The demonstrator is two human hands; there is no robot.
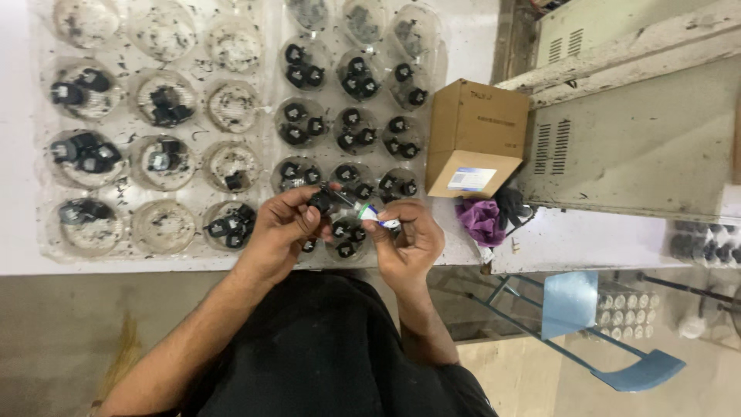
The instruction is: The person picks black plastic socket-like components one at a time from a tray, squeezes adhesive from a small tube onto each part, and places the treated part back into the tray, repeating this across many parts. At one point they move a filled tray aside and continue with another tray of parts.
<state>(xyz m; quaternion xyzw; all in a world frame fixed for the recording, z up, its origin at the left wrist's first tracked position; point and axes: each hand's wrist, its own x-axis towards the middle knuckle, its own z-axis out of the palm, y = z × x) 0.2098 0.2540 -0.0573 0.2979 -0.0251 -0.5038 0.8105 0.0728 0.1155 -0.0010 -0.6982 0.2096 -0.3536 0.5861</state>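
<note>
At the centre of the frame the left hand [284, 222] pinches a small black part [320, 201] between fingertips. Just beside it, the right hand [405, 241] grips a thin tube [376, 215] pointed at that part. Beneath both lies a clear tray [255, 166] with round cups of black parts; a cardboard box [475, 139] stands right of it.

White table [15, 154] — two clear cup trays [197, 66], a cardboard box [475, 131], purple cloth [480, 220].
</note>
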